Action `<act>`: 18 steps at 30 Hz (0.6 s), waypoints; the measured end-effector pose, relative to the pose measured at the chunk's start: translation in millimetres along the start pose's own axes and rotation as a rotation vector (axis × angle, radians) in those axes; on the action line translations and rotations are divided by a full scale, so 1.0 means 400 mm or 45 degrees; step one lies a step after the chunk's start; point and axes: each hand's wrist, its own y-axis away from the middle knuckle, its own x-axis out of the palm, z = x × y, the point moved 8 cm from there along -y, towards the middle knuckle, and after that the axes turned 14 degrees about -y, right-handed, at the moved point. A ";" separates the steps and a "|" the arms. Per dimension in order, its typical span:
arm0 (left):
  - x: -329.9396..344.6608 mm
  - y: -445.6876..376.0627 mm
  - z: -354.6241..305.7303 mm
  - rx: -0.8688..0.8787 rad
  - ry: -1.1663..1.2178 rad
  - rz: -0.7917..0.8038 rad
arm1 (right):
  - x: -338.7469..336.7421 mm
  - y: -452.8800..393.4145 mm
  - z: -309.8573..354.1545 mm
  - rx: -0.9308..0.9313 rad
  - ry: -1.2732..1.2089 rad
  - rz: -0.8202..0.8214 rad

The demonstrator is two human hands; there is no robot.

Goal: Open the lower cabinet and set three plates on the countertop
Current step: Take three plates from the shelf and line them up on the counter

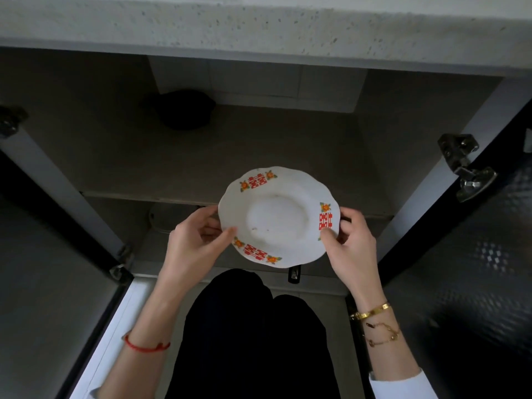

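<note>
A white plate [277, 216] with a scalloped rim and red and orange decorations is held level in front of the open lower cabinet. My left hand [195, 240] pinches its left rim, thumb on top. My right hand [349, 240] pinches its right rim, thumb lying by a red mark. The speckled grey countertop edge [259, 27] runs across the top of the view, above the plate. Both cabinet doors, the left door [43, 254] and the right door [475, 240], stand swung outward. No other plates are visible.
A dark rounded pot [184, 109] sits at the back left of the upper shelf [201, 156]. A pale round object [164, 220] lies on the lower shelf behind my left hand. Metal hinges [466, 165] jut from the right frame. My knees in dark trousers [253, 326] are below.
</note>
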 end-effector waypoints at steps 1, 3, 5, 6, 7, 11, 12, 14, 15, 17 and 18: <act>0.000 0.008 0.000 -0.004 0.014 0.001 | 0.000 0.005 0.006 -0.016 0.007 0.020; 0.000 0.022 -0.002 -0.010 0.027 0.005 | -0.003 0.011 0.014 -0.036 0.003 0.042; -0.001 0.033 -0.006 -0.015 0.024 -0.001 | -0.005 0.016 0.017 -0.049 -0.006 0.054; -0.002 0.037 -0.007 -0.017 0.022 -0.003 | -0.006 0.019 0.018 -0.056 -0.007 0.059; -0.004 0.040 -0.008 -0.020 0.021 -0.003 | -0.005 0.021 0.018 -0.061 -0.007 0.065; -0.011 0.040 -0.006 -0.025 0.021 -0.003 | 0.003 0.024 0.021 -0.074 -0.017 0.076; -0.012 0.038 -0.004 -0.027 0.027 -0.001 | 0.007 0.023 0.021 -0.074 -0.020 0.077; -0.014 0.032 0.004 -0.028 0.038 0.000 | 0.016 0.016 0.019 -0.075 -0.016 0.075; -0.016 0.029 0.009 -0.029 0.043 0.000 | 0.021 0.012 0.018 -0.078 -0.010 0.072; -0.020 0.021 0.019 -0.036 0.048 0.003 | 0.031 0.001 0.020 -0.095 0.013 0.053; -0.023 0.019 0.022 -0.039 0.044 0.006 | 0.035 -0.003 0.023 -0.104 0.027 0.038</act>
